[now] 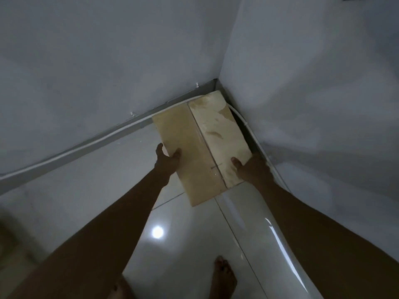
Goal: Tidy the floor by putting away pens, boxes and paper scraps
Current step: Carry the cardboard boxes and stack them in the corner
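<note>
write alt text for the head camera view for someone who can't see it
A person's left hand and right hand grip the near end of a closed cardboard box, held at the corner where two white walls meet. A white cable runs along the foot of the walls, and a bare foot stands on the glossy tiled floor.

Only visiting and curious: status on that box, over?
Left hand and right hand gripping cardboard box by its sides. Box at wall corner. White cable along wall foot, close by.
</note>
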Tool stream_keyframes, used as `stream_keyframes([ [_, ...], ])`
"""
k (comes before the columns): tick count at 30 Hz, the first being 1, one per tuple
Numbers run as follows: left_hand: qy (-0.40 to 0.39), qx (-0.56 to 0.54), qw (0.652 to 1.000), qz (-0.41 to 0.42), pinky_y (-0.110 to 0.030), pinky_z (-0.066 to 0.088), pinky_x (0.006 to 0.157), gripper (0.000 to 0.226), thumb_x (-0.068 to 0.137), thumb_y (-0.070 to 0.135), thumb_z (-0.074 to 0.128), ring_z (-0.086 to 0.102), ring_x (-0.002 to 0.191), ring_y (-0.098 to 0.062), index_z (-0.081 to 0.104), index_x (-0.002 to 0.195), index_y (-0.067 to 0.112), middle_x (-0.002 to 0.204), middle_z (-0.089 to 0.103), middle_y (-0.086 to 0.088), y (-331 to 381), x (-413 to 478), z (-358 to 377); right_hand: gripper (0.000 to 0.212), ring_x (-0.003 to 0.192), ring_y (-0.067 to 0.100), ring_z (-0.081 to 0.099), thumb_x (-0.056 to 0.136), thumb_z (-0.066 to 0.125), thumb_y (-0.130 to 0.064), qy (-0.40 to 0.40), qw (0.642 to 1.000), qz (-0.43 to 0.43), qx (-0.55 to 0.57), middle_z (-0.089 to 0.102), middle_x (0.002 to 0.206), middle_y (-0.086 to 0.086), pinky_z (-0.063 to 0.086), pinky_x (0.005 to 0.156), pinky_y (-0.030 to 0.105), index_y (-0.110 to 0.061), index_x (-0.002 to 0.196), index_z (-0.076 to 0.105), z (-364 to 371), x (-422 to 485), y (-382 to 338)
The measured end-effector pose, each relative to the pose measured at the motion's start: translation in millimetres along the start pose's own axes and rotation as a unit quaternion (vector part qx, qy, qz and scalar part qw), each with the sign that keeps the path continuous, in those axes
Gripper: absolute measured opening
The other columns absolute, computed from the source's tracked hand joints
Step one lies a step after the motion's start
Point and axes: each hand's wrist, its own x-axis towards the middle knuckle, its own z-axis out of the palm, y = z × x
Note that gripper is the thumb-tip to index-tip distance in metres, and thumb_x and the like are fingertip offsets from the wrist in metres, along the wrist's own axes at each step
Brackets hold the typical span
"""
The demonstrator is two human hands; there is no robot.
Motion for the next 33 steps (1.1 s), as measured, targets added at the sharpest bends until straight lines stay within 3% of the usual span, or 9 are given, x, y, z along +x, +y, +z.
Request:
stream_keyframes([
  [6,-0.02,0.136,0.99,0.038,-0.04,0.036,0.105,0.072,0.093,0.043,0.054,0.042,0.132,-0.036,0.015,0.15,0.024,0.15,0.036,-0.017,34.5,-70.0,-46.0,0.093,0.143,0.035,0.023,0.09,0.047,-0.062,-0.024,0.998,-0.06,-0.003,0.019,0.158,0.016,0.028,0.114,0.049,-0.003,0.152,0.009,-41.9,-70.8,-32.6],
  [12,-0.011,0.288,0.95,0.119,-0.048,0.034,0.111,0.068,0.093,0.047,0.051,0.041,0.133,-0.039,0.018,0.149,0.024,0.149,0.038,-0.018,82.2,-164.2,-98.2,0.086,0.14,0.032,0.031,0.092,0.041,-0.063,-0.021,0.99,-0.131,-0.055,0.029,0.153,0.016,0.031,0.113,0.044,-0.002,0.148,0.02,-88.8,-167.7,-74.1],
  [20,-0.022,0.393,0.904,0.166,-0.049,0.027,0.115,0.072,0.094,0.05,0.048,0.033,0.139,-0.036,0.018,0.15,0.016,0.153,0.031,-0.016,133.7,-308.8,-167.9,0.082,0.138,0.032,0.034,0.093,0.042,-0.06,-0.042,0.975,-0.205,-0.07,0.032,0.151,0.016,0.033,0.111,0.046,-0.001,0.148,0.023,-156.4,-326.3,-111.9],
  [30,-0.012,0.416,0.884,0.212,-0.046,0.032,0.111,0.071,0.093,0.051,0.048,0.04,0.133,-0.038,0.027,0.146,0.009,0.146,0.039,-0.02,178.2,-468.3,-258.8,0.08,0.141,0.033,0.03,0.096,0.042,-0.054,-0.014,0.96,-0.267,-0.081,0.028,0.153,0.02,0.026,0.114,0.041,0.004,0.147,0.022,-236.9,-498.7,-151.3],
  [33,-0.022,0.419,0.88,0.221,-0.045,0.034,0.11,0.071,0.092,0.052,0.048,0.043,0.131,-0.037,0.028,0.145,0.01,0.146,0.041,-0.019,189.2,-495.8,-277.2,0.075,0.134,0.034,0.041,0.094,0.047,-0.052,0.003,0.953,-0.298,-0.056,0.04,0.146,0.021,0.035,0.109,0.04,0.005,0.141,0.033,-245.8,-529.5,-167.4],
])
